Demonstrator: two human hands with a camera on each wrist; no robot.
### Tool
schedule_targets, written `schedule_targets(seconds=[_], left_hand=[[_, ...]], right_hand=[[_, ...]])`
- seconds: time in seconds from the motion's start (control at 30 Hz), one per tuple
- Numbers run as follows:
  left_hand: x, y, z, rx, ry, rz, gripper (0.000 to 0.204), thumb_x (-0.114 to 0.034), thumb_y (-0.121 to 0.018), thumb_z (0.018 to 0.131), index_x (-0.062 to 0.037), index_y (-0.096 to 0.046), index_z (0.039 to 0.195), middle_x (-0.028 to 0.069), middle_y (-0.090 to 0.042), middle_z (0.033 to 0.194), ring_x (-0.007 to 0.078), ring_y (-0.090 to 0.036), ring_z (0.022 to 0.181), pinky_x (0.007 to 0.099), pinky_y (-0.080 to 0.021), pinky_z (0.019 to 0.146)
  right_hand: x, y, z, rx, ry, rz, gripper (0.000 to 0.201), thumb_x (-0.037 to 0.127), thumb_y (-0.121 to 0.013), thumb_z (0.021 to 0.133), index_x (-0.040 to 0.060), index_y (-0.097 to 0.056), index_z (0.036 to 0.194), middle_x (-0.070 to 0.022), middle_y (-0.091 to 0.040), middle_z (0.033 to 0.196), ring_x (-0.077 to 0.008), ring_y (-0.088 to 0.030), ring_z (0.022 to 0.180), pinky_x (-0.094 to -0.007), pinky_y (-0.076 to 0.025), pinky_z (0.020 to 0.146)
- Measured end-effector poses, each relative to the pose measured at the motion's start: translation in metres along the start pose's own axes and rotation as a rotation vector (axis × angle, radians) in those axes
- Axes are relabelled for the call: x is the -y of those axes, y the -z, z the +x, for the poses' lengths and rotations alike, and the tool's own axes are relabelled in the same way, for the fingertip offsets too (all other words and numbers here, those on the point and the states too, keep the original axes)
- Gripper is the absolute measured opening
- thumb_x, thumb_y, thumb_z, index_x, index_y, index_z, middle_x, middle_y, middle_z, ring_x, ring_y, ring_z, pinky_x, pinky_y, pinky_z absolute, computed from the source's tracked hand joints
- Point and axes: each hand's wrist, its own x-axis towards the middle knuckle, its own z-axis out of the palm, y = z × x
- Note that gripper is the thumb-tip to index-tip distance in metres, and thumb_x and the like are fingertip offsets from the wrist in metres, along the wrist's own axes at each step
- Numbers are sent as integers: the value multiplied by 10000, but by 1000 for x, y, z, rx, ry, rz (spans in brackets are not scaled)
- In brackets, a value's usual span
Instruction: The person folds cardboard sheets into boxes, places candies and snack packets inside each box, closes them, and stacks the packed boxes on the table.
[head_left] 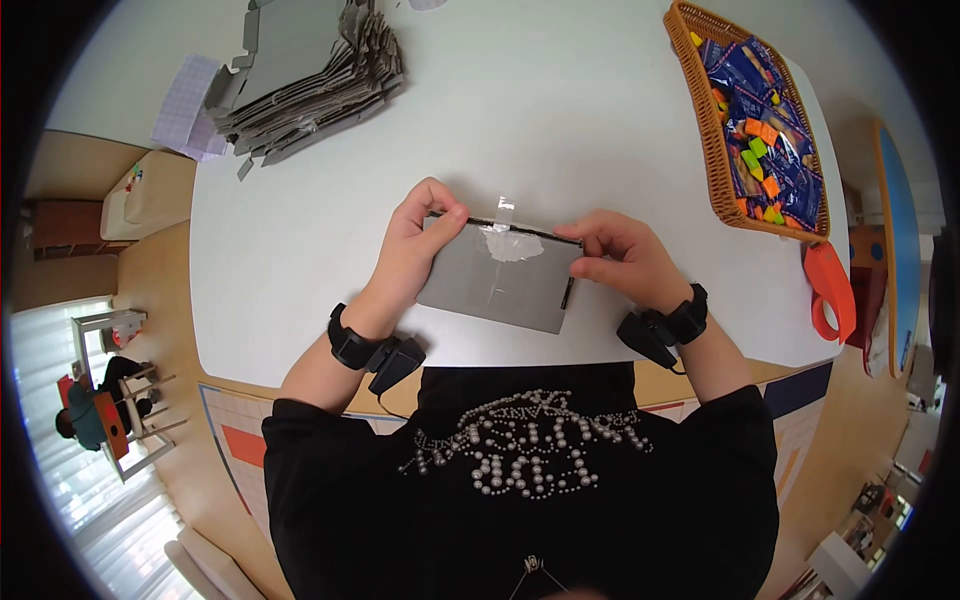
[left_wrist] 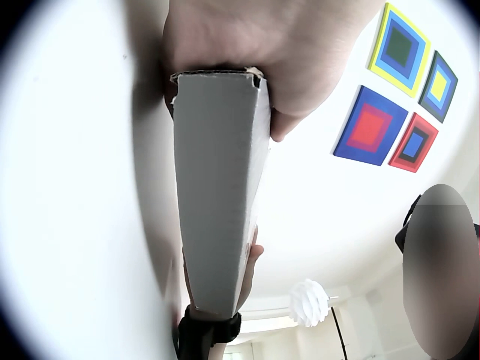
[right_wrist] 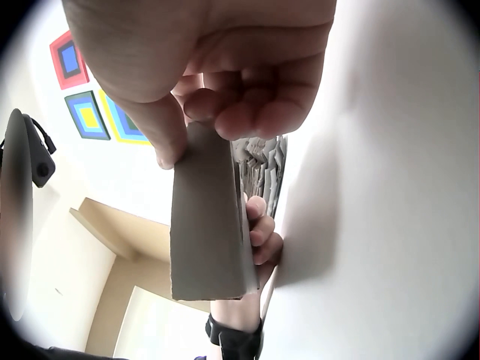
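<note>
A grey cardboard box [head_left: 495,275] is held between both hands near the table's front edge. Clear tape [head_left: 505,211] sticks up from the middle of its far edge, beside a torn pale patch on the top face. The left hand [head_left: 425,235] grips the far left corner, thumb on top. At the far right corner the right hand [head_left: 625,255] pinches the box between thumb and curled fingers. The left wrist view shows one narrow side of the box [left_wrist: 214,187]; the right wrist view shows the opposite side of the box [right_wrist: 204,225].
A stack of flattened grey boxes [head_left: 310,85] lies at the back left over a checked sheet [head_left: 186,108]. At the right stands a wicker basket [head_left: 707,130] of blue packets and coloured pieces, with an orange-red tape-like loop [head_left: 830,290] near it.
</note>
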Motion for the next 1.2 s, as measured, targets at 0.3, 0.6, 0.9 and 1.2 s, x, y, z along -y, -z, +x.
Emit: schedule_targets(seconds=[0.3, 0.6, 0.9, 1.2], left_hand=[[-1, 2, -1, 56, -13, -42, 61, -115, -495, 872, -68, -470, 842, -24, -509, 775, 39, -416, 714, 186, -345, 671], [-4, 3, -8, 95, -218, 31, 77, -25, -455, 792, -51, -438, 863, 10, -528, 805, 73, -445, 739, 209, -358, 710], [-8, 11, -11, 144, -348, 219, 134, -52, -442, 755, -48, -419, 887, 67, -567, 843, 114, -501, 772, 238, -396, 731], [-9, 10, -12, 130, -449, 282, 150, -81, -471, 756, -46, -438, 898, 67, -564, 795, 150, -514, 724, 264, -413, 682]], right_hand=[[-3, -2, 0, 36, -27, 20, 290, 20, -658, 762, 88, -630, 1043, 86, -334, 629, -28, -316, 578, -187, -301, 551], [3, -5, -1, 35, 170, -123, 302, -6, -653, 754, 76, -622, 1043, 48, -349, 617, -59, -333, 565, -209, -325, 549], [76, -21, -3, 87, 49, -582, 221, 107, -659, 766, 65, -579, 967, -33, -474, 580, -145, -443, 505, -260, -377, 511], [92, -37, 45, 287, -67, -517, 107, 107, -615, 801, 41, -530, 805, 37, -432, 568, -49, -388, 509, -204, -317, 480]])
